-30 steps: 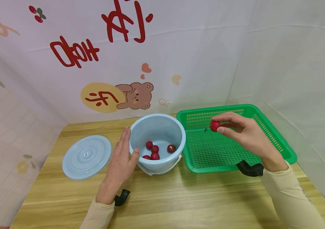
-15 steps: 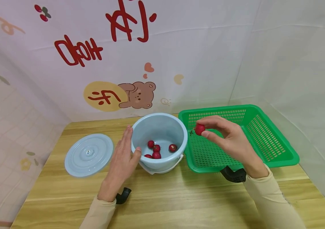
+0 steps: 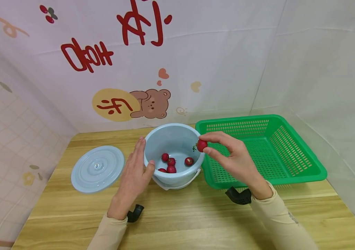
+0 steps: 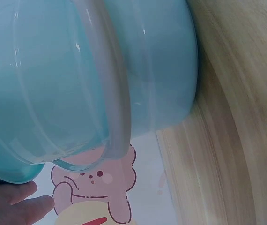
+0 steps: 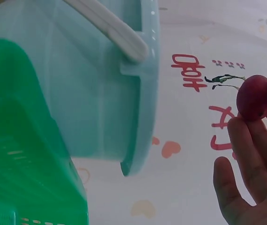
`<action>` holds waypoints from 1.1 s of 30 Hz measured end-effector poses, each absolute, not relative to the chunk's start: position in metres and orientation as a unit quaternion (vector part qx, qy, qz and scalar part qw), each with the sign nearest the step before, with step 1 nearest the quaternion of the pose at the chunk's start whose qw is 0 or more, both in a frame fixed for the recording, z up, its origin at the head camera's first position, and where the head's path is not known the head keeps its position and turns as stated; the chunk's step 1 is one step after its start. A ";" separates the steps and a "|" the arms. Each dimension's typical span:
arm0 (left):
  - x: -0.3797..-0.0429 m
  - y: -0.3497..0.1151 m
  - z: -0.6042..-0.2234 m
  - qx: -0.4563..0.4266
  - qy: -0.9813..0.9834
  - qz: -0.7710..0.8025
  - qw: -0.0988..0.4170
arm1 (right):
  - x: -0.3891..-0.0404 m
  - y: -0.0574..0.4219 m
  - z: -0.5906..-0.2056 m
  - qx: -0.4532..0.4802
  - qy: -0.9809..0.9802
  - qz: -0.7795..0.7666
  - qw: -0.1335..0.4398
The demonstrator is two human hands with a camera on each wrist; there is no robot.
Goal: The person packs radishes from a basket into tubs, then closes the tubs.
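Note:
My right hand (image 3: pixel 235 163) pinches a small red radish (image 3: pixel 201 145) between thumb and fingertips at the right rim of a light blue bucket (image 3: pixel 171 137). Thin green stems (image 5: pixel 225 79) trail from the radish in the right wrist view, and its other fingers are spread. Several red radishes (image 3: pixel 171 169) lie on the bucket's bottom. My left hand (image 3: pixel 133 173) rests against the bucket's left side, fingers straight and thumb at the rim. The left wrist view shows the bucket's outer wall (image 4: pixel 161 70) and two or so fingertips (image 4: pixel 37 208) by the rim.
A green slotted basket (image 3: pixel 289 137) stands right of the bucket, close beside it. The round blue lid (image 3: pixel 97 177) lies on the wooden table (image 3: pixel 177 222) to the left. A printed white cloth (image 3: pixel 227 69) forms the back wall.
My right hand has moved left with the radish, from over the green basket to the bucket's right rim. The left hand stays against the bucket; the view has shifted slightly.

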State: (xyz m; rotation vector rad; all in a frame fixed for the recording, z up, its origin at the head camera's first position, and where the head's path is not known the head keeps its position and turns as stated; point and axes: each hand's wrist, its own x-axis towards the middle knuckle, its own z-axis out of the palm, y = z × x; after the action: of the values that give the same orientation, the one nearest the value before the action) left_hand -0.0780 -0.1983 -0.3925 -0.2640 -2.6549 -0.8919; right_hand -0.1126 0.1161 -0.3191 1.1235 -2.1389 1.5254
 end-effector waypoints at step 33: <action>-0.077 -0.196 -0.391 -0.091 -0.932 -0.311 0.162 | -0.113 0.076 -0.348 0.397 -0.807 0.408 0.157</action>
State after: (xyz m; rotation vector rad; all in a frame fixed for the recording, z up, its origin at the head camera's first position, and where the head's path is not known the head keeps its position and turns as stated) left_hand -0.0771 -0.1964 -0.3910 -0.2593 -2.6607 -0.8882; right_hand -0.1132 0.0759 -0.3485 1.1368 -2.3090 1.1666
